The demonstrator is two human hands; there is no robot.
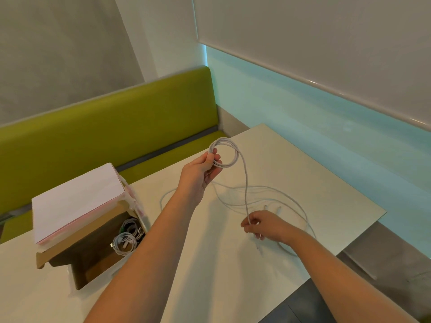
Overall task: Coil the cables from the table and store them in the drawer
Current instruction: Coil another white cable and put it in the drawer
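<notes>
Head view: coiling a cable, partway.
Right hand (263, 226) near the table's (338, 206) right edge pinches the cable (245, 183); its strand rises up and away to the coil (225, 153) gripped by left hand (201, 171), several loops. Loose cables beyond: count unclear. Drawer (98, 250) at left edge holds roughly three coils.

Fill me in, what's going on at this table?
A person is coiling a thin white cable. The left hand holds up the small coil made so far, above the white table; the right hand pinches the trailing length lower down. More loose white cable lies on the table. The open cardboard drawer box to the left already holds a few coiled cables.
</notes>
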